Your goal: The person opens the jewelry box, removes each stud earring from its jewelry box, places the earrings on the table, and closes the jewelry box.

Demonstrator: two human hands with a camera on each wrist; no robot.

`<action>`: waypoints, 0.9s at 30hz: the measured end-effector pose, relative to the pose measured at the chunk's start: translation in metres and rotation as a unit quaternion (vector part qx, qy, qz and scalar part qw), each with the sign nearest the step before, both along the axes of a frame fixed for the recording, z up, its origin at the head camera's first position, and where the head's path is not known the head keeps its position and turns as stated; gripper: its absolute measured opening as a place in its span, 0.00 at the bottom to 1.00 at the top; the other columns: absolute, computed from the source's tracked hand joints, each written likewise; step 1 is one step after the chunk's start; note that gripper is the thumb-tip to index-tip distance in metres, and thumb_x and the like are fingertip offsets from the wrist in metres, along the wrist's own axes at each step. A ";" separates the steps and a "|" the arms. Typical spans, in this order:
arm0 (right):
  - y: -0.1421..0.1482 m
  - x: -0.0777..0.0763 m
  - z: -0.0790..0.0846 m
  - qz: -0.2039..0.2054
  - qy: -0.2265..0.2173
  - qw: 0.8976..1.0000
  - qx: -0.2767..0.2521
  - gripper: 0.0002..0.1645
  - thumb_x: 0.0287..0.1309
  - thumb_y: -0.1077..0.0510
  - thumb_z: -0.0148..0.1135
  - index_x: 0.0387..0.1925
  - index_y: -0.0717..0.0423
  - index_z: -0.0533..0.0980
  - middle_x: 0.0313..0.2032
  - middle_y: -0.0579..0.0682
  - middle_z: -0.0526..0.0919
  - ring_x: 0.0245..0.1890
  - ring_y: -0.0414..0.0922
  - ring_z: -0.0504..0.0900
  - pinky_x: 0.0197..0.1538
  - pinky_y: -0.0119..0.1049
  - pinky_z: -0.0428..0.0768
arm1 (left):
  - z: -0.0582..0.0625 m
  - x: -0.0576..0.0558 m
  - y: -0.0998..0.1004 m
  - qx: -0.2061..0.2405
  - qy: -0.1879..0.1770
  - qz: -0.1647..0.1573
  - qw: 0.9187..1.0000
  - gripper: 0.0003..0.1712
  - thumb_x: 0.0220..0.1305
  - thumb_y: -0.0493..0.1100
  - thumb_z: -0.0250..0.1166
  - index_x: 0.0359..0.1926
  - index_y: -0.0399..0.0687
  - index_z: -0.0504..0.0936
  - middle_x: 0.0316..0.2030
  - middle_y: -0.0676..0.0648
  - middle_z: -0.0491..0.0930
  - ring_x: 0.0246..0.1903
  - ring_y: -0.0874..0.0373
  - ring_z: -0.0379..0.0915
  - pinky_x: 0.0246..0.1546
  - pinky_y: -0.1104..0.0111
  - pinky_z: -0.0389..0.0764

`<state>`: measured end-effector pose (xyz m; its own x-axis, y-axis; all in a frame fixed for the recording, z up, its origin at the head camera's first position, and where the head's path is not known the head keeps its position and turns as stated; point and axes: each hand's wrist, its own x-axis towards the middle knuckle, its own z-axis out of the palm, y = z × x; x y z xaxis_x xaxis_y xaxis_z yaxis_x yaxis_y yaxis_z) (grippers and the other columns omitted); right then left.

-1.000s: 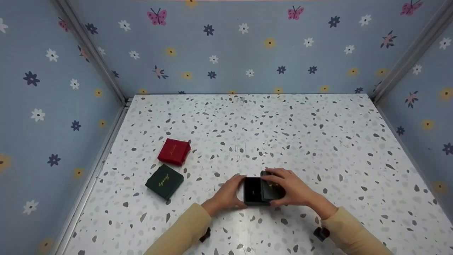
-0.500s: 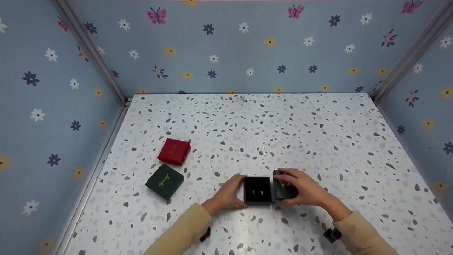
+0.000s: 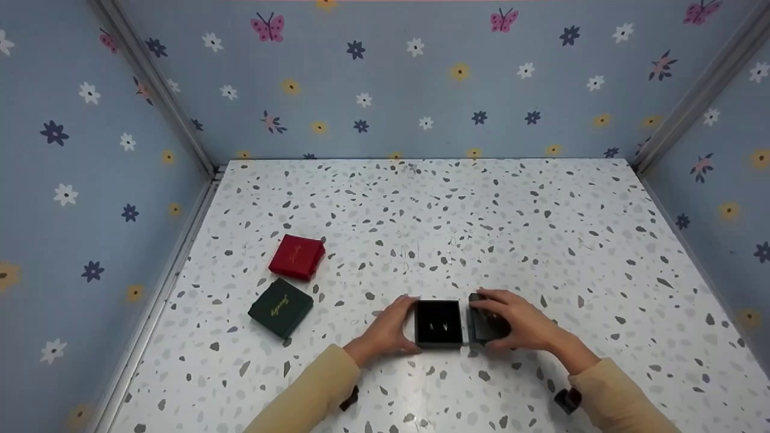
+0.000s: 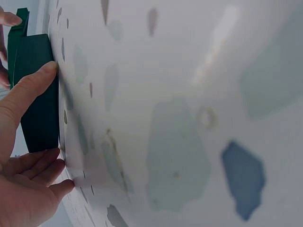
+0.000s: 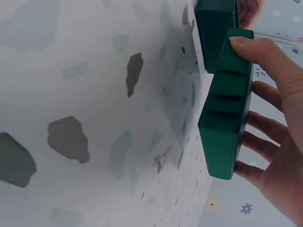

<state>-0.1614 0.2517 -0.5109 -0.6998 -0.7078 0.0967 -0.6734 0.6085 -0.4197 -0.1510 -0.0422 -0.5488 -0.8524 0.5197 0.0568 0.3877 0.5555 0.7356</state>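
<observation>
My left hand (image 3: 388, 328) grips a dark green jewelry box base (image 3: 438, 346), thumb on its near side and fingers at the far side. The base lies on the table with its black lining facing up. Two tiny shiny pieces (image 3: 445, 327) sit on that lining. To the right, my right hand (image 3: 520, 322) holds the box's dark green lid (image 5: 220, 142) between thumb and fingers. A narrow gap parts lid and base in the head view. The palm and fingers hide part of the lid's top.
A red jewelry box (image 3: 296, 257) and a closed dark green jewelry box (image 3: 281, 308) with gold lettering rest on the left of the speckled table (image 3: 511, 240). Blue flowered panels (image 3: 385, 78) wall the table at the back and both sides.
My right hand has drawn the lid rightward off the base, uncovering the whole black lining and both shiny pieces. The left hand and the base have stayed in place.
</observation>
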 end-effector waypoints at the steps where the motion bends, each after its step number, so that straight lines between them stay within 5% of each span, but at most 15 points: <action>1: 0.000 -0.001 -0.001 -0.003 -0.006 1.000 0.001 0.46 0.31 0.47 0.73 0.58 0.48 0.67 0.60 0.56 0.63 0.57 0.52 0.63 0.53 0.48 0.68 | 0.000 0.000 0.000 0.001 -0.001 0.000 1.000 0.54 0.26 0.43 0.78 0.58 0.38 0.61 0.51 0.47 0.66 0.51 0.56 0.64 0.56 0.68 0.62; 27: 0.002 -0.007 -0.016 -0.016 -0.065 0.998 0.018 0.47 0.33 0.45 0.72 0.59 0.49 0.66 0.61 0.56 0.60 0.59 0.54 0.60 0.56 0.49 0.64 | 0.000 0.001 0.000 0.003 0.022 0.001 1.000 0.54 0.25 0.42 0.78 0.57 0.36 0.62 0.50 0.46 0.67 0.51 0.54 0.64 0.56 0.68 0.63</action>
<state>-0.1684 0.2538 -0.5270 -0.7274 -0.6859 -0.0216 -0.5942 0.6453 -0.4801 -0.1499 -0.0424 -0.5492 -0.8501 0.5175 0.0976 0.4185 0.5514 0.7217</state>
